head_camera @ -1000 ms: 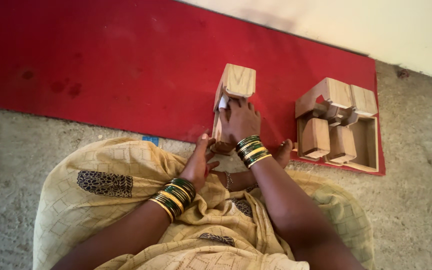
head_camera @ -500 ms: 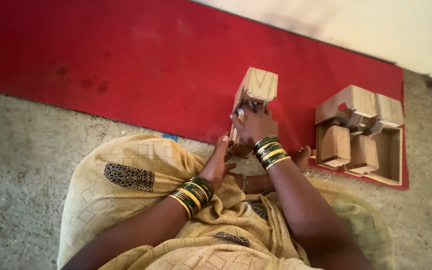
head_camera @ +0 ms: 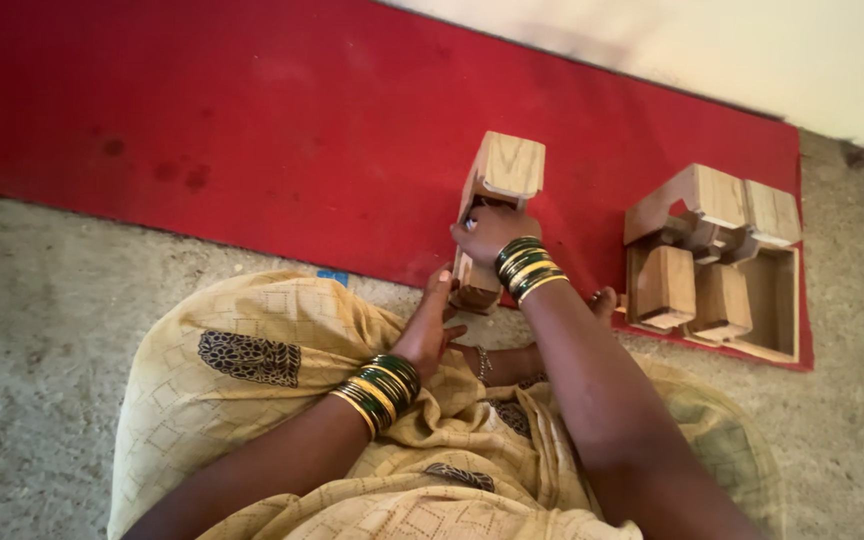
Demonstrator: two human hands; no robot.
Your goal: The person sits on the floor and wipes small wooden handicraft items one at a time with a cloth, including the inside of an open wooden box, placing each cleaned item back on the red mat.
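The right hand [head_camera: 487,232] is gripping the tall wooden block piece [head_camera: 497,200] partway up, fingers curled around its side and closed on the wood, with green and gold bangles [head_camera: 525,268] stacked at the wrist. The left hand [head_camera: 430,328] is resting lower down, fingers together and reaching up to the foot of the same piece; whether it is clamping the wood or only touching it is hard to tell, since the base is partly hidden behind the fingers. More bangles [head_camera: 377,390] are circling the left wrist. The piece is made of pale, smooth, square-cut wood with visible grain, and it is standing upright near the front edge of the red mat [head_camera: 252,130], its long axis running up toward the camera and its flat, squarish top face pointing upward and slightly away. The right hand is covering the middle of it, so its joints cannot be made out. To the right, well apart, a shallow wooden tray [head_camera: 777,300] is sitting on the mat's corner, holding several chunky blocks [head_camera: 667,285] with further pieces stacked across its far side. The mat is lying flat and felt-like on rough grey concrete floor [head_camera: 42,300]. A patterned yellow garment [head_camera: 252,340] is spreading over the lap, and bare toes [head_camera: 604,299] are peeking out beside the tray.
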